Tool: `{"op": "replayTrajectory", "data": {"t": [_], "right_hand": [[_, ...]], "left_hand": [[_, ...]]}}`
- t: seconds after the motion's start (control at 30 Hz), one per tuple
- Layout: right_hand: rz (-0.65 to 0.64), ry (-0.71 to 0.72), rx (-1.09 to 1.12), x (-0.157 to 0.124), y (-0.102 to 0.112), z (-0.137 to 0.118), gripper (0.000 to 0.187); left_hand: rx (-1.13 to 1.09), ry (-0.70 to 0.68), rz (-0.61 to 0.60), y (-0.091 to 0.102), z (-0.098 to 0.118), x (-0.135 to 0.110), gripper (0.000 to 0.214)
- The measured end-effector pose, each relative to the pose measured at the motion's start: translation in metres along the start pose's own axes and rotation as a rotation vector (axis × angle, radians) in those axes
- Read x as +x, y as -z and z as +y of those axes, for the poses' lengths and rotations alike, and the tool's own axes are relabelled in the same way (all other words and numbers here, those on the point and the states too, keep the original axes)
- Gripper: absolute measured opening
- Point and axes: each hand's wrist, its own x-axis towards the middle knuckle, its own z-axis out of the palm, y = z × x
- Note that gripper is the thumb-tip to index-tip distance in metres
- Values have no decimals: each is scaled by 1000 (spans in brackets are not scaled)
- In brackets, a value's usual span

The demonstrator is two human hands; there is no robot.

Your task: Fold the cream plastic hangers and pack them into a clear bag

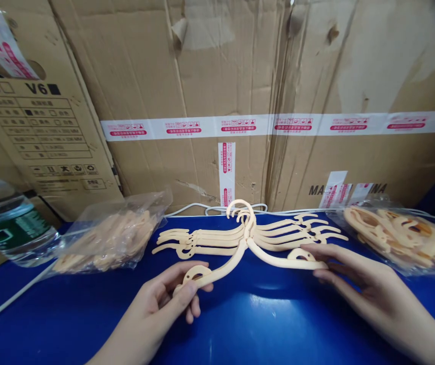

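A cream-coloured clothes hanger point(227, 267) spans the space between my hands, its hook pointing up and away from me. My left hand point(164, 304) pinches the left arm's end near a round loop, thumb on top. At the other end, the fingers and thumb of my right hand point(369, 289) close on the tip of the right arm, beside a similar loop. Just behind it, several matching hangers point(217, 236) lie in an overlapping row on the blue table point(263, 329). The held hanger's hook overlaps theirs in view.
On the left is a clear plastic bag point(111, 238) of cream hanger parts, with a water bottle point(12, 223) beside it. Another filled bag point(407, 235) lies at right. Cardboard boxes point(194, 172) stand along the back, and a white cable point(15, 294) crosses the left side.
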Motion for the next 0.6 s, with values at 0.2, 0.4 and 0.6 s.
{"op": "replayTrajectory", "data": {"t": [0.2, 0.4, 0.6], "right_hand": [[-30, -262, 303, 8, 5, -4, 33], [-140, -473, 696, 7, -4, -13, 33], [-170, -496, 937, 5, -19, -37, 60]], "left_hand": [[-109, 23, 95, -1, -8, 0, 34], [-39, -41, 129, -9, -6, -5, 28], [-81, -69, 20, -16, -8, -5, 36]]}}
